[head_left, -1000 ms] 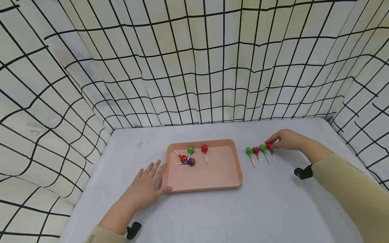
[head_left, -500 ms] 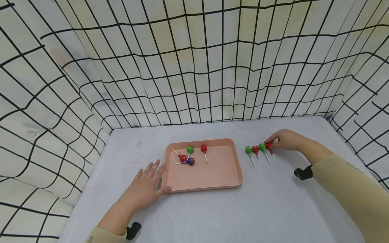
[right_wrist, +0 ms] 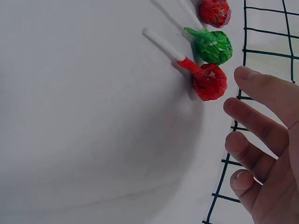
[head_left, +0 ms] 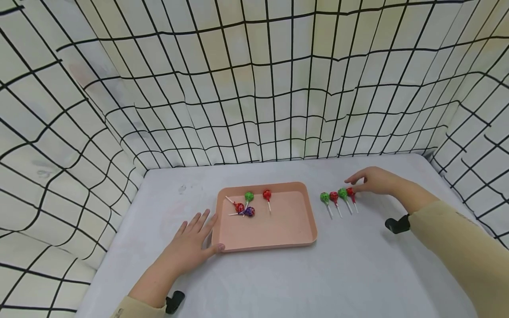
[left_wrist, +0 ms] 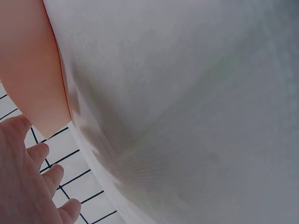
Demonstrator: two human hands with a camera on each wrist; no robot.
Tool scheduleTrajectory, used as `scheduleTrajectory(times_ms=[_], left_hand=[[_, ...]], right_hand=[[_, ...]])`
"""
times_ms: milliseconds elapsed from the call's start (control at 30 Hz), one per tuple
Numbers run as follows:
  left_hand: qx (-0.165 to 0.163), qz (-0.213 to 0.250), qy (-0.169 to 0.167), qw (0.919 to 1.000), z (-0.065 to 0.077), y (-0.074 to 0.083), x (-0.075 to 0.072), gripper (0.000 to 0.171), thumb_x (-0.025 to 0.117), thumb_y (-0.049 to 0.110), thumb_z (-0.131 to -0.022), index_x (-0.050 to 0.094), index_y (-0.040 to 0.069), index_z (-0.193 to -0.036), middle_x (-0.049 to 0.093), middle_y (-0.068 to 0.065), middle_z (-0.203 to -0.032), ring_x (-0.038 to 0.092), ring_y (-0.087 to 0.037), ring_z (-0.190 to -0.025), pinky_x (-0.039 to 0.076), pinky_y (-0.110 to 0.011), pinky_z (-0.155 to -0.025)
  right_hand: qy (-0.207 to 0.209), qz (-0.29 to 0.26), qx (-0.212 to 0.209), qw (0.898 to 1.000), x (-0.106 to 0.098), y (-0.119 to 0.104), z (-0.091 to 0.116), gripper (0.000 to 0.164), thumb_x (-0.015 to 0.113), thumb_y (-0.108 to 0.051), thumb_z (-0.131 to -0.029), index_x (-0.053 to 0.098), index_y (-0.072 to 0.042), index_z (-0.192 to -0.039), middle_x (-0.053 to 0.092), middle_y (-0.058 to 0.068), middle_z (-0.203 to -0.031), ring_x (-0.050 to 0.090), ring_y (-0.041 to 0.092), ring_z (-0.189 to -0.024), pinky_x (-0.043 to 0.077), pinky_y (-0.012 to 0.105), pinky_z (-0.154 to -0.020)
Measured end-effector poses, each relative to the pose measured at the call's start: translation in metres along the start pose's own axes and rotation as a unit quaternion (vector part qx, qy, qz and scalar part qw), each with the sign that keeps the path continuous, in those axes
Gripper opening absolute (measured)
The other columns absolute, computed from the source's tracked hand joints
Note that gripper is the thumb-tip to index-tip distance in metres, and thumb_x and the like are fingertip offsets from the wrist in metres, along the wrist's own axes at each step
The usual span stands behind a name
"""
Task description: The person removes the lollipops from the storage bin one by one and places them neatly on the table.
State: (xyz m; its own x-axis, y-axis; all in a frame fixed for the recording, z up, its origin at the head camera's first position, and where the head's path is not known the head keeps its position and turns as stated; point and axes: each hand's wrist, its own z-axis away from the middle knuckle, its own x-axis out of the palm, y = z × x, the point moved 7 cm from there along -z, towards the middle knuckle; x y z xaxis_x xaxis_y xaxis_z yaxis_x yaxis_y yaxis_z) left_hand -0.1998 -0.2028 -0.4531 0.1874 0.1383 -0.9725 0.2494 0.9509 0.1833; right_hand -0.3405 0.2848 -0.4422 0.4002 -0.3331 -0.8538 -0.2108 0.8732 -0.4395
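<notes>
My left hand [head_left: 191, 248] lies with fingers spread at the left edge of the pink tray [head_left: 274, 232], its thumb at the near left corner. Inside the tray are a green lollipop [head_left: 249, 196], a purple one [head_left: 249, 212] and two red ones, one standing apart [head_left: 267, 194]. Right of the tray, several lollipops form a row, sticks toward me. My right hand [head_left: 377, 180] hovers at the row's right end, beside the last red lollipop [right_wrist: 210, 82]. In the right wrist view its fingers are parted from that lollipop, with nothing between them. Beside it lies a green lollipop [right_wrist: 214, 47].
A white cloth covers the table [head_left: 278, 282]. Behind and on both sides stand white walls with a black grid [head_left: 278, 101]. A dark wrist device [head_left: 175, 302] sits at the left sleeve, another [head_left: 396, 225] at the right.
My right hand has let go of the last red lollipop in the row and lifted slightly; its fingers have parted. The left hand and the tray have stayed put.
</notes>
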Motion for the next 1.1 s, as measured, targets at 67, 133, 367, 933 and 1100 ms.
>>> scheduleTrajectory(times_ms=[67,133,367,933,1100], left_hand=[[0.001,-0.001,0.0,1.0,0.0,0.001,-0.001,0.091,0.057,0.067,-0.089,0.027,0.016,-0.158,0.018,-0.013,-0.164,0.016,-0.039,-0.149,0.012,-0.065,-0.117],[0.002,-0.003,0.002,1.0,0.0,0.002,-0.001,0.091,0.058,0.066,-0.089,0.028,0.015,-0.158,0.019,-0.013,-0.164,0.017,-0.039,-0.149,0.012,-0.065,-0.116],[0.003,-0.003,0.003,1.0,0.002,0.003,-0.003,0.089,0.058,0.065,-0.089,0.029,0.015,-0.158,0.019,-0.013,-0.164,0.017,-0.04,-0.149,0.013,-0.065,-0.116],[0.002,-0.003,0.004,1.0,0.003,0.003,-0.002,0.09,0.056,0.067,-0.09,0.028,0.016,-0.158,0.018,-0.013,-0.164,0.016,-0.04,-0.149,0.012,-0.065,-0.116],[0.001,-0.004,0.004,1.0,0.003,0.003,-0.003,0.09,0.055,0.067,-0.09,0.027,0.016,-0.158,0.018,-0.013,-0.164,0.016,-0.04,-0.149,0.012,-0.065,-0.117]], right_hand=[[-0.001,-0.004,0.0,1.0,-0.001,-0.002,0.0,0.035,0.07,-0.024,-0.093,0.07,-0.015,-0.127,0.063,0.018,-0.128,0.058,0.032,-0.109,0.053,0.05,-0.09],[-0.003,-0.008,0.001,1.0,-0.001,-0.003,0.001,0.035,0.07,-0.024,-0.094,0.07,-0.015,-0.127,0.064,0.016,-0.126,0.058,0.031,-0.107,0.054,0.048,-0.088],[-0.008,-0.021,-0.003,1.0,-0.002,-0.011,0.001,0.036,0.07,-0.024,-0.094,0.069,-0.014,-0.128,0.067,0.011,-0.119,0.06,0.03,-0.103,0.055,0.047,-0.086],[-0.009,-0.014,-0.03,0.999,-0.004,-0.051,-0.008,0.038,0.071,-0.028,-0.093,0.069,-0.016,-0.129,0.07,0.004,-0.117,0.06,0.022,-0.105,0.055,0.042,-0.085],[-0.013,-0.012,-0.042,0.999,-0.001,-0.063,-0.014,0.038,0.072,-0.029,-0.092,0.069,-0.017,-0.128,0.069,0.002,-0.116,0.06,0.02,-0.102,0.055,0.039,-0.084]])
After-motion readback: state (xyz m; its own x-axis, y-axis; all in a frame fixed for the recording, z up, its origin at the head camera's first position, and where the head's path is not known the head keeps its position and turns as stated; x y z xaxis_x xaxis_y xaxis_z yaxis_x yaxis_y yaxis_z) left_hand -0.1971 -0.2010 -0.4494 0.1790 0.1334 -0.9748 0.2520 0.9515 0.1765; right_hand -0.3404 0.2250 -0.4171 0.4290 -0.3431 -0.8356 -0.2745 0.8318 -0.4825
